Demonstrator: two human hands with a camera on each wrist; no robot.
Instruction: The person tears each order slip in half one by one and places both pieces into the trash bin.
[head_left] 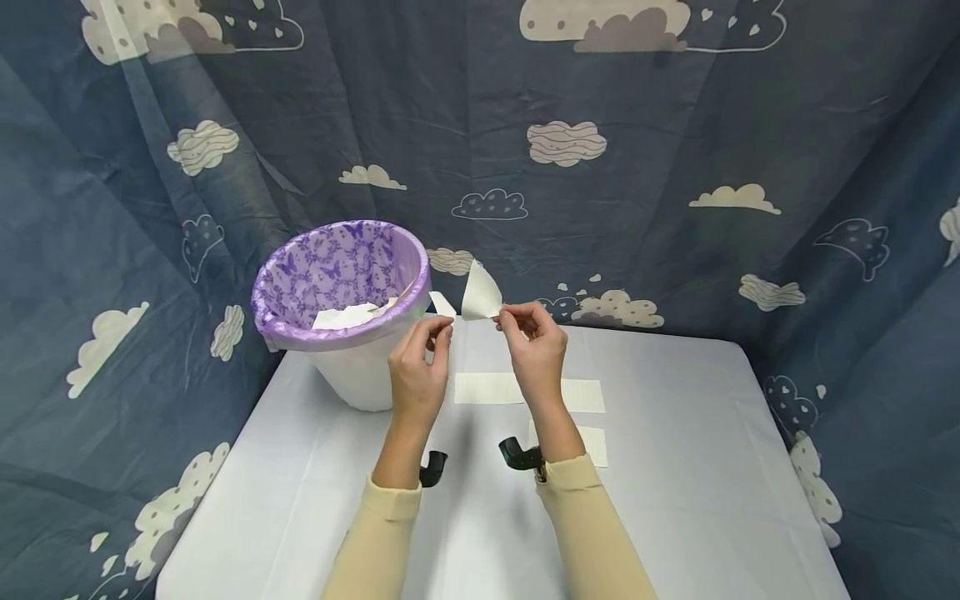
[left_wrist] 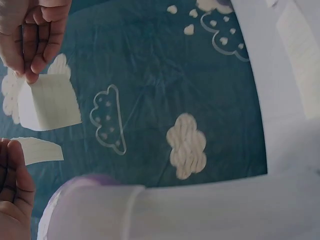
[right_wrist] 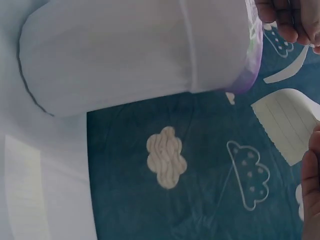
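My left hand [head_left: 420, 362] pinches a narrow strip of white paper [head_left: 442, 304] between thumb and fingertips, just right of the bin's rim. Beside it, my right hand [head_left: 535, 346] pinches a larger piece of paper [head_left: 481, 293] by its lower corner; the piece stands up and curls. Faint lines and a ragged edge show on that larger piece [right_wrist: 285, 125] in the right wrist view. The two pieces are apart. To the left stands a white bin [head_left: 348, 375] with a purple butterfly-patterned liner [head_left: 337, 271]; paper scraps [head_left: 347, 317] lie inside it.
On the white table [head_left: 690, 467] lie pale paper strips [head_left: 487, 388], partly hidden behind my right wrist, and another paper piece [head_left: 595, 446] nearer me. A dark blue cloud-patterned curtain [head_left: 420, 108] hangs behind the table and at both sides.
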